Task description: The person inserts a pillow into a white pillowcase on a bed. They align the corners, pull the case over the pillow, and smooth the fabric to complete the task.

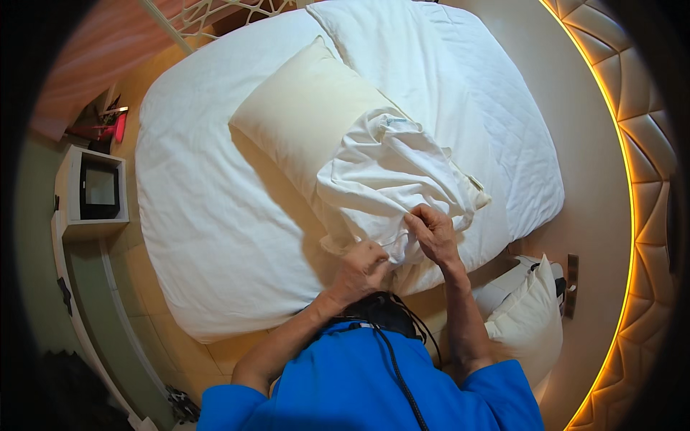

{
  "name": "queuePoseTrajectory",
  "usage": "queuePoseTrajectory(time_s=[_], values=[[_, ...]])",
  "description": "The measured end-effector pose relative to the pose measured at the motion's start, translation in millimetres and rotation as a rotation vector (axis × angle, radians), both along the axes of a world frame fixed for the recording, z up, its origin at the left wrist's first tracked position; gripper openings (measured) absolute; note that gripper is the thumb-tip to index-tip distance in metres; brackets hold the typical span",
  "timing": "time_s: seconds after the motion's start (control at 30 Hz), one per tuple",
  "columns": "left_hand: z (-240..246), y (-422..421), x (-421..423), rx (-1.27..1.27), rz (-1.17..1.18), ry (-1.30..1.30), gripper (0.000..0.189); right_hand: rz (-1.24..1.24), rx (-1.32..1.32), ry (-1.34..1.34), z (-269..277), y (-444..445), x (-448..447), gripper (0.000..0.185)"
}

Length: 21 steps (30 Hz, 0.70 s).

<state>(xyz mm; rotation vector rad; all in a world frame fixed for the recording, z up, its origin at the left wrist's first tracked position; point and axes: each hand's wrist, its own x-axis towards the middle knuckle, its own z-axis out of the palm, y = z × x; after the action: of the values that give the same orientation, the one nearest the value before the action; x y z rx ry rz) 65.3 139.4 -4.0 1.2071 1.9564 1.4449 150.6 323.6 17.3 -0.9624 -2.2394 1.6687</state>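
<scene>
A cream pillow (302, 102) lies slantwise on the white-sheeted bed (188, 161). Crumpled white cloth, apparently a pillowcase (377, 172), covers the pillow's near end. My right hand (434, 234) pinches a fold of this cloth between thumb and fingers. Close by on the left, my left hand (364, 264) is at the cloth's near edge, slightly blurred, with its fingers curled; whether it grips the cloth is hard to tell. A pillow corner with a small tag (477, 183) sticks out on the right.
A second cream pillow (531, 318) leans on a white bedside cabinet (501, 280) at the right. A folded white quilt (409, 48) lies across the bed. A padded, lit headboard wall (641, 134) is at the far right; a white box-shaped cabinet (70, 188) stands at the left.
</scene>
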Motion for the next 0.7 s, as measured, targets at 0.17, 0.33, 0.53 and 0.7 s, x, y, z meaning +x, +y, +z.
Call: queuePoseTrajectory(time_s=[0.17,0.33,0.53,0.7], values=[[29,23,-12,0.068,0.210,0.150,0.028,0.117,-0.215,0.054,0,-9,-3,0.019],[8,16,-16,-0.046,0.155,-0.184,0.020,0.072,-0.358,0.105,-3,-19,0,0.019],[-16,-19,-14,-0.110,0.315,-0.302,0.017,0.046,-0.318,0.001,-15,-26,31,0.018],[-6,-31,-14,-0.163,0.321,-0.279,0.027,0.123,0.052,-0.029,-25,-39,37,0.011]])
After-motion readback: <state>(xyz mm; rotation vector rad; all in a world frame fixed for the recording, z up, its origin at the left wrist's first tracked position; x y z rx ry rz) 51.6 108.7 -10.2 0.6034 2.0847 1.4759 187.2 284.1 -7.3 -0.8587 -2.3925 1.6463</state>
